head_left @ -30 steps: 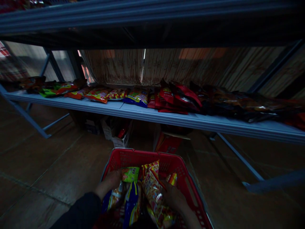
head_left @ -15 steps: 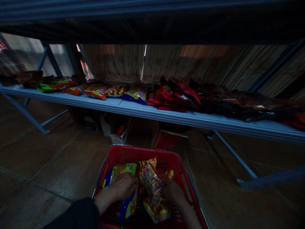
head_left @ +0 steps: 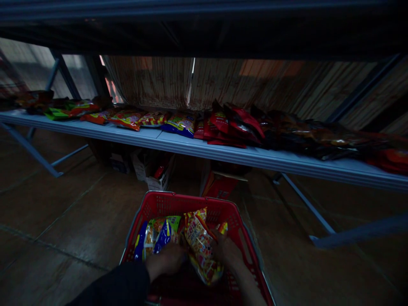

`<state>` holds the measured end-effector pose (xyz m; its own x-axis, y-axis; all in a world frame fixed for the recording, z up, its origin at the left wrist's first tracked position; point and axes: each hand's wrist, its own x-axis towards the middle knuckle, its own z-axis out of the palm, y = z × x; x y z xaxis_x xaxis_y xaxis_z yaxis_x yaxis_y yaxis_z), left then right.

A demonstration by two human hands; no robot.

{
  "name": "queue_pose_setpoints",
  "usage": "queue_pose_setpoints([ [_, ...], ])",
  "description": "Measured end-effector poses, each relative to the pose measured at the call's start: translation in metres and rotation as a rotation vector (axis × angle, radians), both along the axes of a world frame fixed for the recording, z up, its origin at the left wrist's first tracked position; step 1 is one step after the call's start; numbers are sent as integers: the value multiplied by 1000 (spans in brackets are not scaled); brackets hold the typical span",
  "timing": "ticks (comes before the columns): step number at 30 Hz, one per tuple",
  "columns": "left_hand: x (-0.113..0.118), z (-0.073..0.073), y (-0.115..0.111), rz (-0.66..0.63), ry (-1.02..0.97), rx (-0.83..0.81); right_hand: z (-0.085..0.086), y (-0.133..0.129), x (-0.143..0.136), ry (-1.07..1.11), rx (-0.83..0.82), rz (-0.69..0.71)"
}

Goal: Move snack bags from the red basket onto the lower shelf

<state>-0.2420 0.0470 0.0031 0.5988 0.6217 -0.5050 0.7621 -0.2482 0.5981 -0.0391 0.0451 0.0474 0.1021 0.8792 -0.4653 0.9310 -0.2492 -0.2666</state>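
A red plastic basket stands on the floor in front of me with snack bags in it. My left hand is low inside it, blurred, beside a blue bag and a green bag; its fingers are too dark to make out. My right hand is closed on the right side of a yellow-and-red snack bag, which leans upright. Part of another yellow bag shows behind that hand.
A blue-grey metal shelf spans the view, bearing snack bags, among them red packets. Beneath it are a white carton and a red box. Slanted shelf legs reach the floor.
My left hand has moved lower and right, away from the green bag. The blue bag now stands higher against the green one. My right hand stays at the yellow-and-red bag.
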Motion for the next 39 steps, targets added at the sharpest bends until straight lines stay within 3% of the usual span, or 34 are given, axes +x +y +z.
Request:
queue_pose_setpoints([
  [5,-31,32,35,185,36,158,-6,-4,4,10,-11,24],
  [9,-36,47,47,286,-2,224,-12,-6,4,26,0,13],
  [16,-37,66,63,445,-245,203,5,-8,-2,41,261,-38],
  [18,-39,74,69,472,-369,153,9,-6,-4,178,299,-68],
  [23,-37,90,73,518,-671,-39,8,-3,-9,937,148,-243],
  [28,-33,82,71,711,-814,-226,2,-5,-15,1409,21,-508],
  [33,-37,77,74,833,-853,-380,0,-5,-14,1532,37,-635],
  [39,-37,82,72,970,-1236,-783,-6,1,-5,1537,76,-738],
])
